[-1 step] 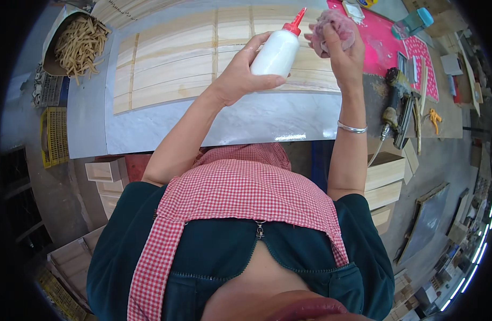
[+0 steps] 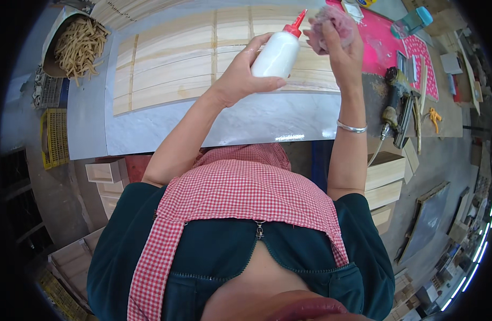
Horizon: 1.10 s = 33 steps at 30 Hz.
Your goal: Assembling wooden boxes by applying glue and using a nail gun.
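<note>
My left hand is wrapped round a white squeeze bottle with a red cap and a pointed red nozzle. The bottle tilts a little, its nozzle up and to the right. In my right hand is a crumpled pinkish cloth, pressed between thumb and fingers, just right of the nozzle and apart from it. Beneath both hands, pale wooden boards lie side by side on the grey marbled table.
An open bag of thin wooden pieces stands at the far left. To the right lie a nail gun with a hose, an orange clamp and a pink sheet. A teal-lidded bottle rests beyond. Wooden boxes are stacked below the table.
The cloth in my right hand has shifted slightly to the left and up. The bottle in my left hand has barely moved.
</note>
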Motion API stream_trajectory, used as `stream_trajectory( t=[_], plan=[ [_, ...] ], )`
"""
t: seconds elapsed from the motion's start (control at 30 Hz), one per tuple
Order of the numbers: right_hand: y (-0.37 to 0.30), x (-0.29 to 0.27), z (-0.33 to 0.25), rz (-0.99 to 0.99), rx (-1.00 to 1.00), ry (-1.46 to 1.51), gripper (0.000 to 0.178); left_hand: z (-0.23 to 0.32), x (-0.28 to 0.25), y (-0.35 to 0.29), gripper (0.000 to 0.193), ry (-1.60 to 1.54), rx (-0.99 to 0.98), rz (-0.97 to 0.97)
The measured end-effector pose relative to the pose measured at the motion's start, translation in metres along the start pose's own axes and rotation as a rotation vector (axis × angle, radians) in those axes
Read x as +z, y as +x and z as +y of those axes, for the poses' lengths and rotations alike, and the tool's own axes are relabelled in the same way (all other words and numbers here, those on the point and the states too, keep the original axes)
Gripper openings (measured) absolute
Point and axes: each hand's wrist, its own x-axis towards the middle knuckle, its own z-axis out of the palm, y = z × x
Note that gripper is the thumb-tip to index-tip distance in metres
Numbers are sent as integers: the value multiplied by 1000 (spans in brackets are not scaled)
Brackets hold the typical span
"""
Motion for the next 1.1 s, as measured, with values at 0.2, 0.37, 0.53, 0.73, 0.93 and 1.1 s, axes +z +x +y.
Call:
stream_trajectory(
  t=[0.2, 0.37, 0.53, 0.73, 0.93, 1.1],
  plan=[
    [19, 12, 3, 78, -216, -263, 33, -3, 15, -4, 92, 379, 60, 13],
    [37, -9, 21, 255, -68, -439, 28, -2, 7, -5, 90, 543, -40, -25],
    [63, -131, 42, 554, 182, -900, 19, -13, -1, -14, 90, 522, -56, -108],
    [75, -254, 108, 519, 43, -1379, 53, -26, -3, -14, 84, 70, -132, -27],
    [61, -214, 106, 440, 190, -1737, 53, -24, 2, 3, 70, -296, -251, 81],
    [-27, -58, 64, 87, 138, -418, 51, -21, 22, 33, 57, -530, -114, 154]
  ],
)
